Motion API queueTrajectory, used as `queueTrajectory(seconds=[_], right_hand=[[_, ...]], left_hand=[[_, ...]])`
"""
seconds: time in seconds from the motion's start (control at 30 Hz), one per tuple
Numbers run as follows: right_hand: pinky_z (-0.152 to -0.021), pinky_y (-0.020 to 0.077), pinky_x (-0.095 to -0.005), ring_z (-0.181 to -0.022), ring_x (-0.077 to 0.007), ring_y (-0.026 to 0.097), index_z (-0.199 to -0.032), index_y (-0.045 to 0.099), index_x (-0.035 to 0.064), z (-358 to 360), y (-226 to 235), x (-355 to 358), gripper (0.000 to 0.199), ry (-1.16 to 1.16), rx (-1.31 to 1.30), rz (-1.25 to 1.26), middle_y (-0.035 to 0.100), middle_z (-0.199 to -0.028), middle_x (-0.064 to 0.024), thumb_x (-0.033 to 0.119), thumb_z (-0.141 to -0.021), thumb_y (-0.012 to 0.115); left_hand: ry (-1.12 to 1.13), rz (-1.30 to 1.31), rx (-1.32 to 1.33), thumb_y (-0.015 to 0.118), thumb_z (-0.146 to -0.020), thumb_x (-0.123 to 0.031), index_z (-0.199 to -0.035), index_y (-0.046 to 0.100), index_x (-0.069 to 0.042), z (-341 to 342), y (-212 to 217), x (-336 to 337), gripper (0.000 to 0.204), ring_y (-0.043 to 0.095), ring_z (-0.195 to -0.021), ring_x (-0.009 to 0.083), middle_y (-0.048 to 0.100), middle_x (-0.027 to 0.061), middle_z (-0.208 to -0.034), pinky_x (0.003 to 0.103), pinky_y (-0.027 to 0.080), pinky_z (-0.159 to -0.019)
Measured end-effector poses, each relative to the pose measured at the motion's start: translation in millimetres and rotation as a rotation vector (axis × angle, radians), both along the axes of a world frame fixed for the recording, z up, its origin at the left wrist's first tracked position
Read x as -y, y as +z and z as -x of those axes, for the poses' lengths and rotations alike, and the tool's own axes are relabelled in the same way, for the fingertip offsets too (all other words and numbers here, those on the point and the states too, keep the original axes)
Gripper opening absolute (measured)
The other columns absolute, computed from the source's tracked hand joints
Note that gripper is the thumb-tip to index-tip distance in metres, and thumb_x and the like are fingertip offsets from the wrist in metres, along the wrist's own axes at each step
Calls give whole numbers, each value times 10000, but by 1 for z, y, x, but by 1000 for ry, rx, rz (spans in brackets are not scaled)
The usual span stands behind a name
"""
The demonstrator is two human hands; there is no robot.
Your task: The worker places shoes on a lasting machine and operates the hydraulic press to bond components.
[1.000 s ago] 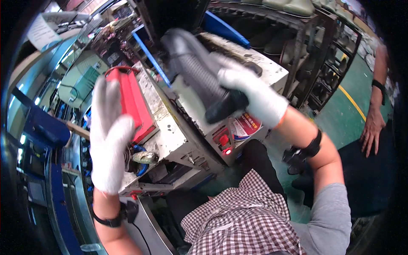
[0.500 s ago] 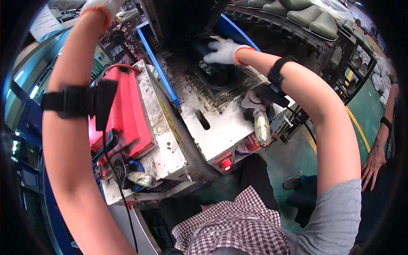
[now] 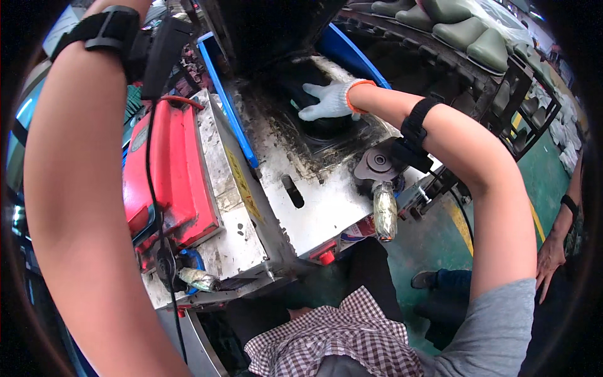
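Observation:
My right hand point(image 3: 330, 100) wears a white knit glove with an orange cuff. Its fingers are spread over a dark, rounded black piece point(image 3: 323, 129) sitting in the worn bed of a white metal machine point(image 3: 314, 204). Whether the palm presses on that piece or just hovers is hard to tell. A small pale spot shows near the fingertips. Behind the hand rises a large black upright part point(image 3: 270, 28), between blue side panels point(image 3: 225, 94). My left forearm point(image 3: 78, 144), with a black strap, reaches up past the top edge, so its hand is out of sight.
A red housing point(image 3: 173, 169) stands left of the machine. Two wrapped handles point(image 3: 385, 210) point(image 3: 200, 279) stick out in front. Green shoe-shaped pieces point(image 3: 461, 31) line a rack at upper right. Another person's hand point(image 3: 551, 257) is at far right. A cable point(image 3: 149, 157) hangs by my left arm.
My left arm has moved up, taking its gloved hand out of view. My right hand has shifted slightly right and down, fingers still spread. The red button's glow is gone.

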State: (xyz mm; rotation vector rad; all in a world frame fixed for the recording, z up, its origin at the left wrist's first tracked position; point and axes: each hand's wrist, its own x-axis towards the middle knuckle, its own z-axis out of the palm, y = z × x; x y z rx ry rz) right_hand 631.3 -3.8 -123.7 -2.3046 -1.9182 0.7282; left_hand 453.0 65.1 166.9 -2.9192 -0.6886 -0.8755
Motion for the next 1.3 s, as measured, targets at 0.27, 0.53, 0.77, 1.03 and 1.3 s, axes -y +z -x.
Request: queueTrajectory(seconds=[0.27, 0.53, 0.77, 1.03, 1.3], right_hand=[[-1167, 471, -432, -1347, -398, 613, -1505, 595, 32, 31, 19, 158, 633, 219, -20, -687, 644, -1441, -240, 419, -1011, 680], [-1137, 468, -525, -1235, -383, 640, -1161, 755, 119, 101, -62, 265, 354, 256, 178, -1076, 715, -1154, -121, 130, -811, 812], [-1023, 562, -488, -1217, -362, 677, -1166, 742, 141, 88, -84, 271, 423, 191, 240, -1259, 718, -1184, -99, 70, -755, 813], [-959, 566, -476, -1104, -355, 700, -1200, 716, 45, -7, -96, 245, 277, -351, 228, -1469, 729, -1186, -165, 56, -925, 695], [-1194, 405, -499, -1261, -347, 631, -1256, 729, 110, 32, -29, 160, 346, 78, 250, -1305, 724, -1234, -116, 136, -910, 742]], left_hand=[[-107, 230, 137, 722, -908, -361, -1262, 698, 0, 5, -68, 45, 507, 739, -1041, 381, 749, 222, -1182, 468, 562, -944], [-206, -291, 429, 708, -846, -236, -1110, 716, -68, -6, -235, 70, 313, 671, -1062, 400, 705, 197, -1075, 530, 526, -955], [-208, -363, 423, 655, -729, -68, -1152, 639, -89, 8, -326, 112, 424, 611, -1174, 418, 652, 181, -1086, 537, 447, -1016], [-178, -339, 422, 680, -658, -26, -1199, 588, -100, 3, -346, 108, 554, 600, -1211, 423, 636, 156, -1105, 546, 451, -1052], [-231, -52, 262, 705, -753, -85, -1340, 605, -34, 41, -300, 113, 597, 599, -1260, 465, 658, 240, -1264, 523, 483, -1103]])
